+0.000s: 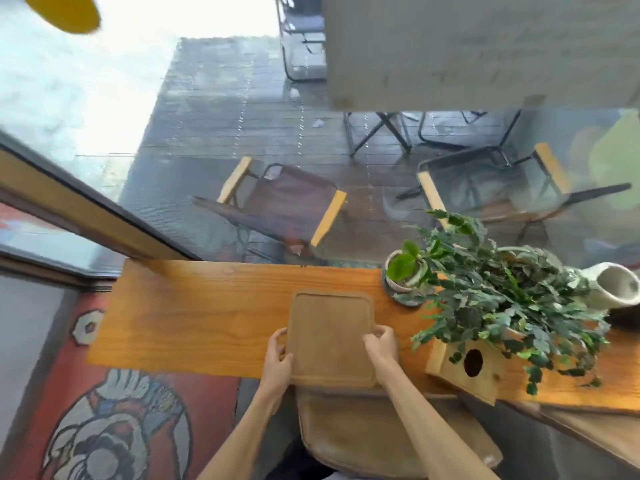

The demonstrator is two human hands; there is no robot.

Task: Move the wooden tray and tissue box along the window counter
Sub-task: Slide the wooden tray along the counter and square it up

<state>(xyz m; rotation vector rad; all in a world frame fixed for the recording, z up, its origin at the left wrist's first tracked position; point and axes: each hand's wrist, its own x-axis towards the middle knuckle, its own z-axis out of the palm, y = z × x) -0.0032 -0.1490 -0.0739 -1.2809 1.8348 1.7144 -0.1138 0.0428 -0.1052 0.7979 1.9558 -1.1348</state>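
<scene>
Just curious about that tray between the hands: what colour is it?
The wooden tray is plain light brown, paler than the orange-toned counter; the head view shows it.

left hand (278, 358) bare | right hand (381, 351) bare | forearms uncovered, apparently no sleeves, rings or watch

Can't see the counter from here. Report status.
Both hands, left and right, gripping tray edges. Tray flat on counter. Plants crowd right side.

Tabletop (194, 317) bare from tray (330, 337) out to 9 o'clock, clear run to the left end. 3 o'clock blocked: small pot (401, 271) at 2, big plant (512, 299) trailing over the wooden box (464, 368) just beside the right hand (381, 344).
</scene>
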